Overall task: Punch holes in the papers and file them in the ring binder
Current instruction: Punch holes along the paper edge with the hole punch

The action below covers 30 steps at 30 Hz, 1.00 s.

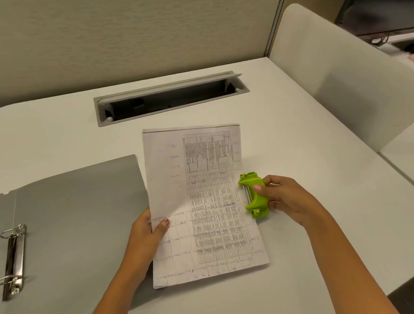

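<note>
The grey ring binder (76, 233) lay open and flat at the left of the white tabletop (291, 129), and its two metal rings (12, 260) near the spine looked closed. Its covers seemed stiff enough to drag by an edge. Just right of it, your left hand (144, 233) pinched the papers (207, 198) at their left edge, thumb on top and fingers hidden beneath. You had a thin stack there, likely light, floppy and quick to fan apart, so a mid-edge grip with the sheets squared suited it. The sheets were white, with a dense printed grid and handwritten notes in the margins. At their right edge sat the lime-green hole punch (254, 194), small and rigid, its slot facing the paper. Your right hand (286, 198) held it, thumb over the top and fingers curled behind.
</note>
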Motion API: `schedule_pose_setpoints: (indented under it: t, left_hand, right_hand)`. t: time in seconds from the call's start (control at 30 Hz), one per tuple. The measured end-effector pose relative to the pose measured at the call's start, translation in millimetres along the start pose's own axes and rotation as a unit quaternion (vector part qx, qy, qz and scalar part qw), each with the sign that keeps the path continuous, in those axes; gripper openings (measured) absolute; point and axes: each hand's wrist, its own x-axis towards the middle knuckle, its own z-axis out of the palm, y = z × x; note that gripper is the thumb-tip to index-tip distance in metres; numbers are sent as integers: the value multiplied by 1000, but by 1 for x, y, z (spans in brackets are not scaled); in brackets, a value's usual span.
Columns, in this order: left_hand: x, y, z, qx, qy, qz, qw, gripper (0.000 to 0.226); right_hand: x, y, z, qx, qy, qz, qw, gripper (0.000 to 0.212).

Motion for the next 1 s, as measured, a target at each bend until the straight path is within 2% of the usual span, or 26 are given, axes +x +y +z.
schedule_pose_setpoints:
  t: [0.17,0.37,0.53,0.67,0.8,0.93,1.0]
  left_hand:
    - [-1,3,-6,-10,1,7,1000,30]
    - [-1,11,-10,-8,21,23,999,26]
    - [-3,17,-10,8,11,34,999,28]
    - [-5,17,-8,17,7,37,999,28]
    - [-3,13,-14,17,19,44,999,31]
    - [-3,12,-12,32,9,45,998,30]
    - [-3,11,-10,40,7,46,998,31]
  right_hand:
    - [-1,-1,-4,28,-33,-35,998,15]
    - [-5,0,-12,22,-98,-46,994,43]
    - [-5,1,-10,32,-58,-80,995,49]
    - [-6,1,-7,43,-44,-92,994,38]
    - [-8,1,-7,19,-62,-67,996,47]
    - [-11,-3,-5,32,-43,-67,996,15]
    - [-11,-4,-3,43,-20,-66,997,15]
